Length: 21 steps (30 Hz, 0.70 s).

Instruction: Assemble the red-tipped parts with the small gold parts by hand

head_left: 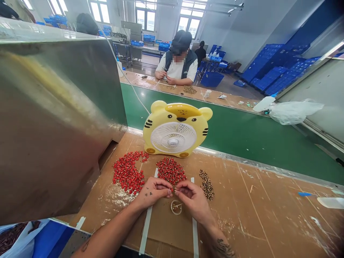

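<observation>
My left hand (154,191) is closed in a pinch on a small red piece (172,190), just in front of the middle pile. Close beside it, almost touching, the fingertips of my right hand (192,199) are pressed together; what they hold is too small to make out. Behind my hands lies a pile of red pieces with gold-coloured parts (171,170). A heap of red pieces (129,172) spreads to the left, and small dark and gold pieces (206,184) lie to the right. Below my fingertips sits a small round clear ring or dish (176,208) with a thin stick across it.
A yellow animal-faced fan (177,130) stands behind the piles. At left a large metal housing (53,125) walls off the table. Beyond the green belt (236,134), a person (178,61) works at a bench. A plastic bag (292,111) lies at right.
</observation>
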Each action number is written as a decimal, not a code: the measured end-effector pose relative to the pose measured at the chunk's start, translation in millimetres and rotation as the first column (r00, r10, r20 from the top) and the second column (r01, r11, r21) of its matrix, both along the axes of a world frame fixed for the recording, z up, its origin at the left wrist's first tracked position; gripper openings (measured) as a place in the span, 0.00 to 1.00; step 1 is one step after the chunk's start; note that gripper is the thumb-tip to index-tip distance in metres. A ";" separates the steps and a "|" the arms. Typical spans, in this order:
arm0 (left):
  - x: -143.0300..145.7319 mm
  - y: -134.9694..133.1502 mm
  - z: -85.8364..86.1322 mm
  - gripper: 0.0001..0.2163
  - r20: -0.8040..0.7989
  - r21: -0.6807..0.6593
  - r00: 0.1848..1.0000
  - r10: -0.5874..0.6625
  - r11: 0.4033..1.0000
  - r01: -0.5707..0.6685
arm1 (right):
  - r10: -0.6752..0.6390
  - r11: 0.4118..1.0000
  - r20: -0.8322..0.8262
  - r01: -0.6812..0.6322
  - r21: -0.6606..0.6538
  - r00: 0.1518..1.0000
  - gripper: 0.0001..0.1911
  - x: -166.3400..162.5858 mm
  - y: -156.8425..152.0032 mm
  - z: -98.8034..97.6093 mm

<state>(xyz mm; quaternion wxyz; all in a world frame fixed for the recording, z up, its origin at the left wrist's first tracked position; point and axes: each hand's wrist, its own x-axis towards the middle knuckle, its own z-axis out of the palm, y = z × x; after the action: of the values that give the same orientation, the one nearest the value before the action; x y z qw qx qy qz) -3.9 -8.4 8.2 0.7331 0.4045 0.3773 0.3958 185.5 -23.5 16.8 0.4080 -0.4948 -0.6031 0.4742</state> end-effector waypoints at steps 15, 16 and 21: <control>1.5 -0.7 -3.3 0.09 -0.040 0.042 0.999 0.021 0.999 -0.020 | 0.025 0.991 0.268 -0.059 0.120 0.963 0.03 -4.8 -3.4 16.4; 1.5 -0.8 -3.7 0.09 -0.038 0.046 0.999 0.024 0.999 -0.022 | 0.023 0.993 0.262 -0.053 0.109 0.965 0.04 -4.8 -3.2 15.2; 1.0 -1.0 -5.0 0.07 -0.062 0.084 0.997 0.051 0.995 -0.046 | 0.007 0.994 0.262 -0.035 0.102 0.965 0.04 -4.0 -3.5 13.4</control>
<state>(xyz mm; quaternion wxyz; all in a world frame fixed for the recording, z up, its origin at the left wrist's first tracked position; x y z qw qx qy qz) -2.9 -9.4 3.2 0.6935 0.4376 0.3935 0.4156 181.4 -27.1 30.2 0.3454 -0.5243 -0.6812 0.3765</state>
